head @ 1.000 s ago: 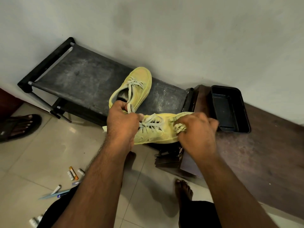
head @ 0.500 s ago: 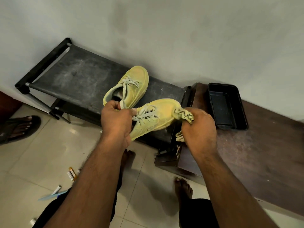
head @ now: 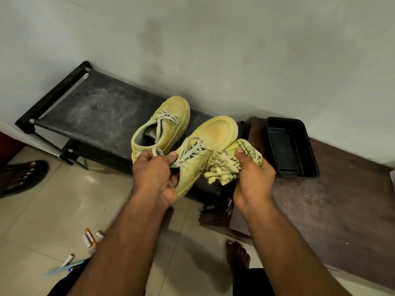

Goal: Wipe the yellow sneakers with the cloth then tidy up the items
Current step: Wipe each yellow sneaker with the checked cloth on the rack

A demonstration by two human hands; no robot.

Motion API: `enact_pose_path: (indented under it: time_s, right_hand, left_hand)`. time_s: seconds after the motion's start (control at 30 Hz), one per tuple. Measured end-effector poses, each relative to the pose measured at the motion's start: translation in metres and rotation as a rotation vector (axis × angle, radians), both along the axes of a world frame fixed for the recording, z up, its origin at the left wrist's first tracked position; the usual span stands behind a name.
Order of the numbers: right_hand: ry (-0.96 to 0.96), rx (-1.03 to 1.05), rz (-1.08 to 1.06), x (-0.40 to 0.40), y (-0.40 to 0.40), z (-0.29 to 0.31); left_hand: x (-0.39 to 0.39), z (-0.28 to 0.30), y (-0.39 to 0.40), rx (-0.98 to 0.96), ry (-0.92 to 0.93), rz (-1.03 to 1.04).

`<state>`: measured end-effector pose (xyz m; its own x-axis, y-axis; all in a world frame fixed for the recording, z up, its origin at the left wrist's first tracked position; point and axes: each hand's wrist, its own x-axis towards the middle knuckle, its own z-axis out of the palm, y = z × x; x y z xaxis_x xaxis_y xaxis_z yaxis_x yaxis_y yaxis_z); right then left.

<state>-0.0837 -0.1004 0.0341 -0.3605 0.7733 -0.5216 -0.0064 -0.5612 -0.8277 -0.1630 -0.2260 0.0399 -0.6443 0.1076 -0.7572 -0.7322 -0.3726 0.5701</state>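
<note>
Above the dark counter (head: 102, 112), left hand (head: 157, 180) clamps one sneaker (head: 205, 150) at heel, toe toward wall. Right hand (head: 253, 178) grip closed around cloth (head: 230, 161), pressed against that sneaker's side. Second sneaker (head: 164, 127) rests on counter, just behind.

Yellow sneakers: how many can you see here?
2. One sneaker rests on the black rack by the wall; the other sneaker is held up in the left hand, beside the cloth in the right hand.
</note>
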Motion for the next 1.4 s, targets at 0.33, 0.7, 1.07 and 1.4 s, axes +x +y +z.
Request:
enact_pose_path:
  time_s: [0.33, 0.7, 1.07, 1.4]
  right_hand:
    - [-0.072, -0.024, 0.235, 0.007, -0.023, -0.005]
    - [-0.112, 0.123, 0.292, 0.013, -0.021, -0.013]
    - [-0.186, 0.224, 0.284, 0.022, 0.006, -0.005]
    - [-0.318, 0.538, 0.237, 0.02, 0.046, -0.007]
  left_hand:
    - [0.001, 0.003, 0.002, -0.041, 0.077, 0.028]
    - [0.003, 0.003, 0.006, -0.066, 0.124, -0.06]
    - [0.008, -0.001, 0.009, -0.116, 0.168, -0.208]
    - [0.023, -0.017, 0.007, -0.355, 0.409, -0.357]
